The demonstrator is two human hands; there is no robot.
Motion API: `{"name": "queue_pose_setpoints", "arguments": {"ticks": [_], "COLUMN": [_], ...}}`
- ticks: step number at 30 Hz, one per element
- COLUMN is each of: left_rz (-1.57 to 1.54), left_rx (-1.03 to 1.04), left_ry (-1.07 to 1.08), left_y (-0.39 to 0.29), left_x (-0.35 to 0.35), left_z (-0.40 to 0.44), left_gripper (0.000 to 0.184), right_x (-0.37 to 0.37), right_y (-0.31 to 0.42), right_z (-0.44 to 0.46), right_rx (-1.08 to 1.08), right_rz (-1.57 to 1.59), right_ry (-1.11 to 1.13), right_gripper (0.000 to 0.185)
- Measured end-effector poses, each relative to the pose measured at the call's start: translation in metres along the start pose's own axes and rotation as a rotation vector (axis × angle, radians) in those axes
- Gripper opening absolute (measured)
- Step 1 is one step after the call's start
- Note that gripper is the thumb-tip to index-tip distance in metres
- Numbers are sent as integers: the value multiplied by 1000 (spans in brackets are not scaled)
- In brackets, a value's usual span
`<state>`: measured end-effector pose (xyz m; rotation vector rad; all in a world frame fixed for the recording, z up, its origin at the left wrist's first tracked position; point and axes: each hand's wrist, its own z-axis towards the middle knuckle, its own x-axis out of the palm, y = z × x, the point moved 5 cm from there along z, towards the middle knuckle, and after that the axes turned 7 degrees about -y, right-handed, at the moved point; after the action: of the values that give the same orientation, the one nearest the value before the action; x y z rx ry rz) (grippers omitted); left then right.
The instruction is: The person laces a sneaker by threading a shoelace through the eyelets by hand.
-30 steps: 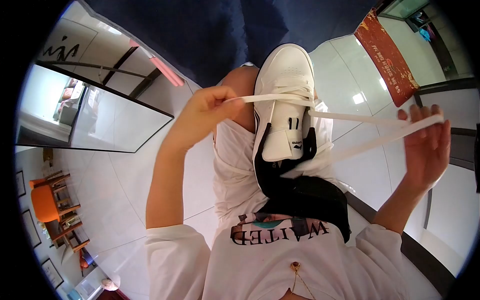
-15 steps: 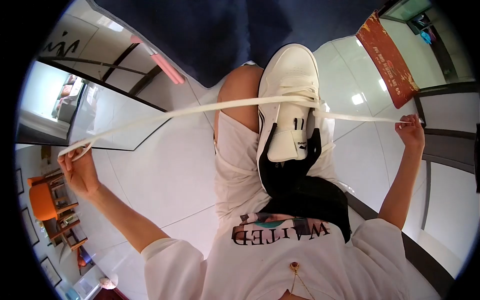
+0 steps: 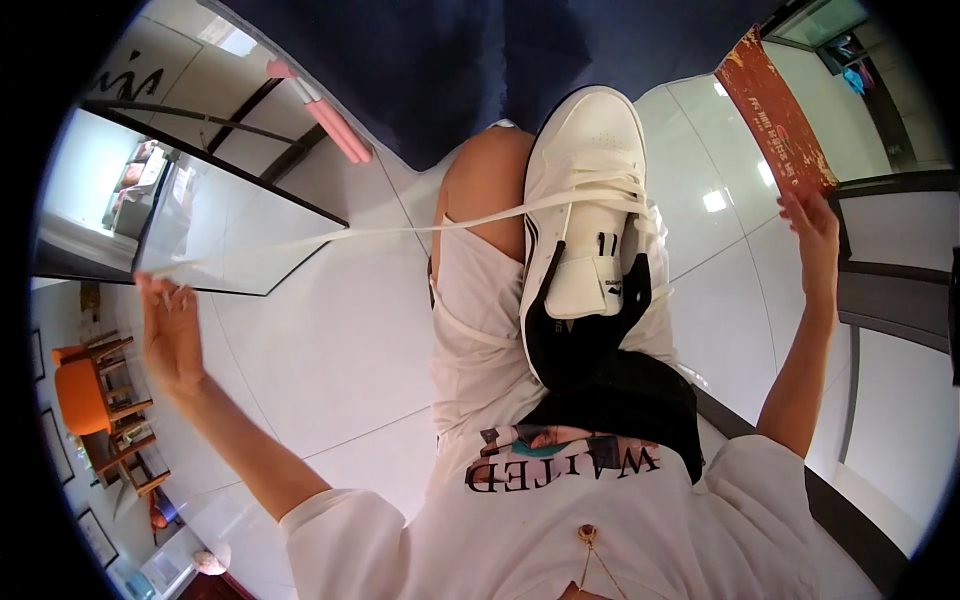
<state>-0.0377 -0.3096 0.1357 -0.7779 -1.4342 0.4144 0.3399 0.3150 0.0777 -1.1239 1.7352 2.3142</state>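
Note:
A white sneaker (image 3: 585, 130) with a black heel lining and loosened laces lies on my lap, its toe pointing away from me. From its upper eyelets a white shoelace (image 3: 400, 230) stretches left across my knee, slightly slack and blurred near its end. My left hand (image 3: 172, 330), far out at the left, is closed in a pinch on that end. My right hand (image 3: 815, 225) is raised at the right, fingers stretched and somewhat blurred, with no lace visible in it. Beside the shoe's right side, the other lace end drops down over my trousers.
A dark blue cloth (image 3: 400, 80) hangs ahead of the shoe. A pink-handled object (image 3: 338, 128) stands at the upper left, and a worn red board (image 3: 775, 115) at the upper right. An orange chair (image 3: 85, 395) is at the far left on the tiled floor.
My right hand has let go of its lace end and moved slightly up; that end has fallen beside the shoe. The left lace has gone slacker, and my left hand has shifted slightly inward.

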Motion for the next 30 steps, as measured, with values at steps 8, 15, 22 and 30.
{"name": "queue_pose_setpoints", "arguments": {"ticks": [8,15,22,30], "left_rz": [94,424,553,603], "left_rx": [-291,-371,-234,-211], "left_ry": [282,239,271,335], "left_y": [226,284,296,298], "left_x": [144,170,175,171], "left_z": [-31,-70,-73,-76], "left_gripper": [15,13,11,14], "right_x": [127,146,147,149], "right_y": [167,178,173,171], "right_z": [-85,-98,-99,-97], "right_rx": [-661,-735,-674,-585], "right_rz": [-115,-264,-260,-223], "right_ry": [507,444,410,439], "right_gripper": [9,10,16,18]}}
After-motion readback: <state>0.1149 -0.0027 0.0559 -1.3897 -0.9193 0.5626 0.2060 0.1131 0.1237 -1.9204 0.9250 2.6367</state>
